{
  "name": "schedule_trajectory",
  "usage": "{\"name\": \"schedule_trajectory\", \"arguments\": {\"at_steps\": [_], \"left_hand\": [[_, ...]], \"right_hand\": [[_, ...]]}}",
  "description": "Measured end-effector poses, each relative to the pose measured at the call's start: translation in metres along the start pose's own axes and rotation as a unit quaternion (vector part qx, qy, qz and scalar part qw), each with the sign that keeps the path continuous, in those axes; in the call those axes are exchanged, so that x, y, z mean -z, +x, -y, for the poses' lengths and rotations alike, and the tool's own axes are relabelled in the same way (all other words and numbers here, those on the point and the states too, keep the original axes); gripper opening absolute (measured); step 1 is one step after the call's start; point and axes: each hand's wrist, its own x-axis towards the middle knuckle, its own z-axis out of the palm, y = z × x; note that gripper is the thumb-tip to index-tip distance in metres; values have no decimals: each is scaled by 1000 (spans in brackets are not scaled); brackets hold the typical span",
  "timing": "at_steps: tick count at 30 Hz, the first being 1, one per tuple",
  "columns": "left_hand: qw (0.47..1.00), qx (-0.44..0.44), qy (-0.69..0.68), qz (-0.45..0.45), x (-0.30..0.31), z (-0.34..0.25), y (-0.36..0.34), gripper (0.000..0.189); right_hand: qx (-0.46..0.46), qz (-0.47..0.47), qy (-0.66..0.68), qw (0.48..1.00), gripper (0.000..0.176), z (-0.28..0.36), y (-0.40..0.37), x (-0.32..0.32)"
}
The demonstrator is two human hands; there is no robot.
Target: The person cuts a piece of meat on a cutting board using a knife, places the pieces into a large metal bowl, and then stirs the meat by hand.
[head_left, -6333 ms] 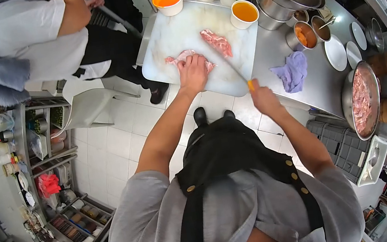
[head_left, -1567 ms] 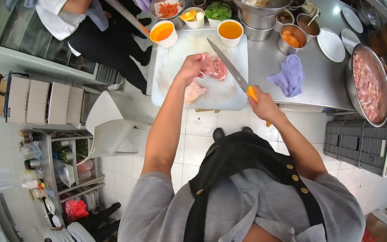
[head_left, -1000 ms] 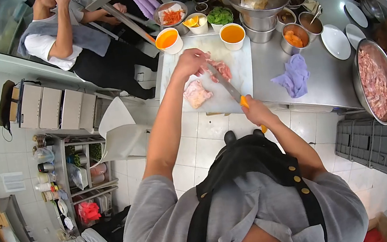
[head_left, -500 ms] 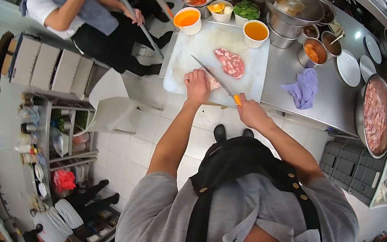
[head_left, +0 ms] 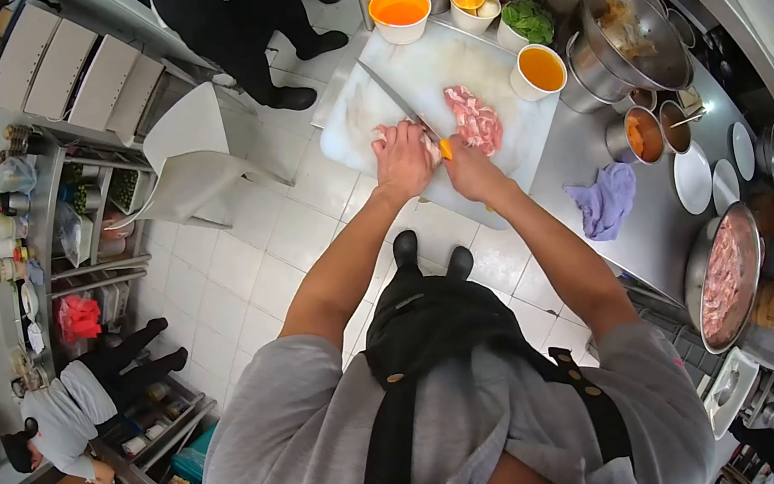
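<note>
Meat (head_left: 379,132) held under my curled left hand (head_left: 403,160) could slide, carrying it into the knife (head_left: 397,98) clenched in my right hand (head_left: 474,170).

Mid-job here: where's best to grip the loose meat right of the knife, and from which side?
Probably across the middle of the meat, from above and its right. It lies flat and longer than wide, so a grip across its width should suit. Bare board shows on that side; the knife and right hand crowd its left and near end.
</note>
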Motion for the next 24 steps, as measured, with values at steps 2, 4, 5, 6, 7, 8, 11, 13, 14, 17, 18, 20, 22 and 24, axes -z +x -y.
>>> {"name": "schedule_trajectory", "arguments": {"at_steps": [2, 4, 5, 6, 7, 8, 11, 13, 14, 17, 18, 20, 22, 24], "left_hand": [[999, -11, 21, -34, -4, 2, -5, 36], [998, -7, 22, -54, -9, 5, -4, 35], [997, -1, 28, -67, -12, 6, -7, 34], [998, 1, 24, -64, -13, 7, -13, 34], [998, -2, 9, -64, -13, 8, -10, 34], [998, -6, -6, -63, -13, 8, -9, 34], [998, -21, 8, -64, -14, 8, -10, 34], [998, -29, 7, -63, -9, 6, -9, 34], [998, -37, 8, -59, -6, 5, -11, 34], [998, -30, 16, -46, -3, 3, -9, 33], [999, -27, 14, -41, -4, 3, -8, 33], [996, -33, 66, -51, -6, 4, -8, 34], [997, -26, 60, -35, -3, 2, -5, 34], [998, -22, 54, -21, -4, 0, -9, 33]], "right_hand": [[-58, 40, -12, 997, 36, 7, -23, 20], [-144, 82, -68, 984, 34, 5, -77, 55], [-155, 72, -93, 981, 32, 1, -91, 64], [-158, 76, -94, 980, 32, 2, -96, 63], [-167, 47, -80, 982, 34, 11, -93, 68], [-176, 18, -64, 982, 36, 19, -92, 69], [-150, 7, -46, 988, 33, 56, -81, 39], [-159, 16, -37, 986, 32, 68, -84, 34], [-173, 23, -24, 984, 31, 75, -96, 32], [-213, 58, -21, 975, 30, 91, -121, 33], [-239, 80, -31, 967, 31, 93, -125, 32], [-217, 72, -11, 973, 43, 72, -105, 12], [-164, 23, -4, 986, 49, 56, -55, -5], [-137, 0, 4, 991, 51, 51, -38, -12]]}}
